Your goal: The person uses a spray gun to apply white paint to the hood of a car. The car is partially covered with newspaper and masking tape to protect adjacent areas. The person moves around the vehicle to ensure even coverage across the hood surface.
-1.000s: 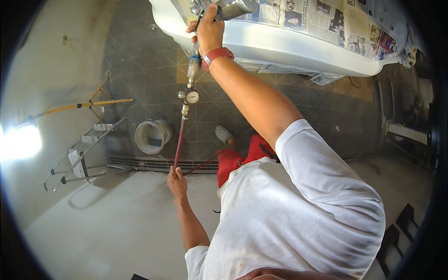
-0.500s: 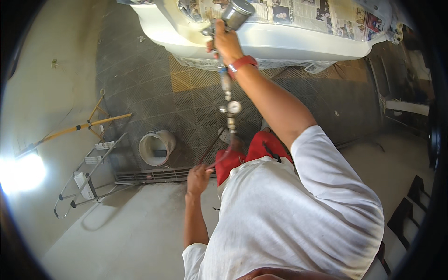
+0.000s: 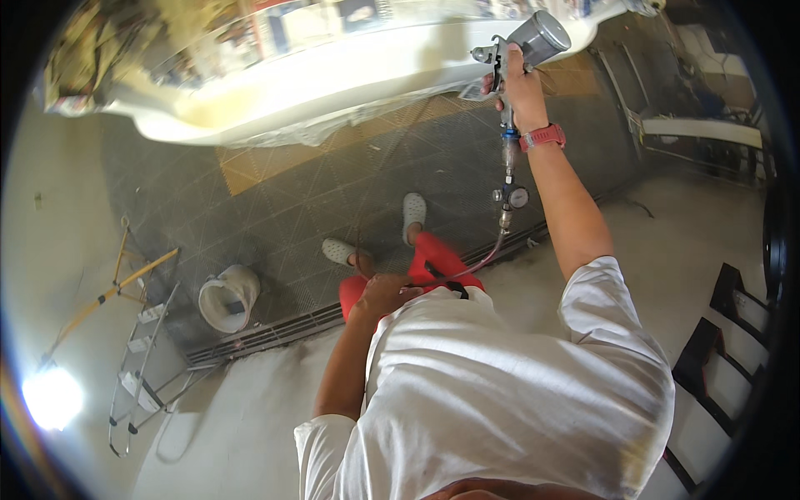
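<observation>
Down near the body, the left hand is closed around the thin red air hose in front of the red trousers, and that hose climbs toward the gauge hanging under the tool. Farther out, the right hand is clenched on the grip of the spray gun, whose long axis runs upright from hose fitting to grey cup, nozzle pointing left at the white car panel just beside it.
</observation>
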`<state>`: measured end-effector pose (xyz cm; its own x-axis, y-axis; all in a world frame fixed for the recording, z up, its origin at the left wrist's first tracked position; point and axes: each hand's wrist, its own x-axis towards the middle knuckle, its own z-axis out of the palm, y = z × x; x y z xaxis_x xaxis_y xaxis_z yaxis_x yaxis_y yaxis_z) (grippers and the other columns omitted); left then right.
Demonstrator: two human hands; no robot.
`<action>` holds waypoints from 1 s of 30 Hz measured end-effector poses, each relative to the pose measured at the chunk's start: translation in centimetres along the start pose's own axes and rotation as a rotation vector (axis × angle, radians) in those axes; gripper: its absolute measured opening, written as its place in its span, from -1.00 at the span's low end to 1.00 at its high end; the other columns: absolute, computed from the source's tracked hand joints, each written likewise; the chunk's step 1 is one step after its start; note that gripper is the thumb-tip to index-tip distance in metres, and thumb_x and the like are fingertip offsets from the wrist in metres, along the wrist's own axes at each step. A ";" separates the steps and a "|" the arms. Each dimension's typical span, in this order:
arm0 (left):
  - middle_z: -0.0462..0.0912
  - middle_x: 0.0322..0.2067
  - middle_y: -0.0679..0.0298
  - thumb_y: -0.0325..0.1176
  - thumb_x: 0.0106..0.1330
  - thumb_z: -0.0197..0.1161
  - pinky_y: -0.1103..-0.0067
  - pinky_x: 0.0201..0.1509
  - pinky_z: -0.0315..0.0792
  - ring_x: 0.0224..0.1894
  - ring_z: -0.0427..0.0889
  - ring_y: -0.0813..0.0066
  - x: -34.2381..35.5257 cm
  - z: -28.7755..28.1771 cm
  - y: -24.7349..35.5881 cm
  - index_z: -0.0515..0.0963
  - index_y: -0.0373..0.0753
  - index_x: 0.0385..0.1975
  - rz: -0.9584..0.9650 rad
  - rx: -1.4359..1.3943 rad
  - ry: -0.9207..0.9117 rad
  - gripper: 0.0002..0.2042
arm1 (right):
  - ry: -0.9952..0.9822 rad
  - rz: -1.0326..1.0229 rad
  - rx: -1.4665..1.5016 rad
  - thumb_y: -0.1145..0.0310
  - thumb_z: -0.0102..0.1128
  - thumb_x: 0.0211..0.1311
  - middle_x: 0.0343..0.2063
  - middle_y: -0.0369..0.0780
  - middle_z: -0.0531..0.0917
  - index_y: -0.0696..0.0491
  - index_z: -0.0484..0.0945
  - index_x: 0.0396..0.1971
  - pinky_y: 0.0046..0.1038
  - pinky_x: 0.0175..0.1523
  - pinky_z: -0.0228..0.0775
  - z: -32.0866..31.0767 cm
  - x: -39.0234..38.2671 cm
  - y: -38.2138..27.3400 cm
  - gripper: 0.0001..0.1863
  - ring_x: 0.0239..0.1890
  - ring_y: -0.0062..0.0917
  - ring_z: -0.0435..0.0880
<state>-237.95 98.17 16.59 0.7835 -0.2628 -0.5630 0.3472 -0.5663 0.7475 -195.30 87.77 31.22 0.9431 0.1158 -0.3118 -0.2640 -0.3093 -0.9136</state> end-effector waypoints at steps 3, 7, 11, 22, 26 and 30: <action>0.75 -0.24 0.06 0.12 0.41 0.22 0.16 0.00 0.52 -0.10 0.72 0.06 4.6 2.5 0.7 0.71 -0.16 -0.20 0.042 0.026 -0.055 -0.58 | 0.059 -0.022 -0.011 -0.19 -0.12 0.55 -0.56 -0.21 0.69 0.14 0.61 -0.18 -0.53 -0.65 0.27 -7.3 3.7 0.2 -0.37 -0.55 -0.54 0.71; 0.75 -0.26 0.08 0.09 0.41 0.22 0.18 0.00 0.53 -0.11 0.72 0.06 8.7 3.7 4.6 0.70 -0.17 -0.19 0.046 0.039 -0.039 -0.59 | 0.137 -0.031 -0.024 -0.18 -0.10 0.54 -0.58 -0.22 0.70 0.13 0.62 -0.22 -0.51 -0.66 0.30 -15.6 8.2 0.4 -0.39 -0.59 -0.54 0.70; 0.74 -0.33 0.10 -0.02 0.39 0.29 0.19 -0.04 0.55 -0.18 0.72 0.05 12.0 2.1 10.9 0.68 -0.19 -0.21 0.171 -0.027 0.019 -0.67 | 0.200 -0.027 -0.076 -0.24 -0.16 0.55 -0.48 -0.16 0.74 0.18 0.58 -0.07 -0.55 -0.62 0.28 -23.1 12.8 0.6 -0.32 -0.49 -0.51 0.74; 0.72 -0.34 0.09 -0.08 0.40 0.29 0.19 -0.02 0.52 -0.21 0.71 0.03 16.3 -0.1 18.6 0.57 -0.26 -0.03 0.280 -0.016 0.145 -0.64 | 0.596 -0.092 -0.336 -0.25 -0.14 0.52 -0.57 -0.13 0.74 0.26 0.67 -0.33 -0.47 -0.61 0.46 -34.5 23.8 2.8 -0.23 -0.57 -0.50 0.75; 0.72 -0.25 0.09 -0.07 0.37 0.32 0.19 0.02 0.53 -0.14 0.71 0.02 15.7 0.7 17.7 0.61 -0.24 0.01 0.241 0.016 0.125 -0.61 | 0.498 -0.038 -0.424 -0.23 -0.09 0.51 -0.59 -0.14 0.72 0.26 0.65 -0.34 -0.49 -0.62 0.44 -32.6 21.6 3.5 -0.26 -0.62 -0.53 0.69; 0.75 -0.23 0.08 -0.06 0.35 0.34 0.20 0.00 0.54 -0.12 0.73 0.05 13.1 1.8 14.9 0.68 -0.23 -0.09 0.149 -0.048 0.020 -0.64 | 0.292 -0.033 -0.226 -0.20 -0.07 0.54 -0.58 -0.17 0.70 0.22 0.61 -0.29 -0.52 -0.65 0.39 -26.5 15.2 3.4 -0.33 -0.62 -0.56 0.68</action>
<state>-223.40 84.87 19.73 0.8382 -0.3255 -0.4376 0.2501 -0.4836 0.8388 -176.48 63.53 30.31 0.9769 -0.1348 -0.1656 -0.2119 -0.5146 -0.8309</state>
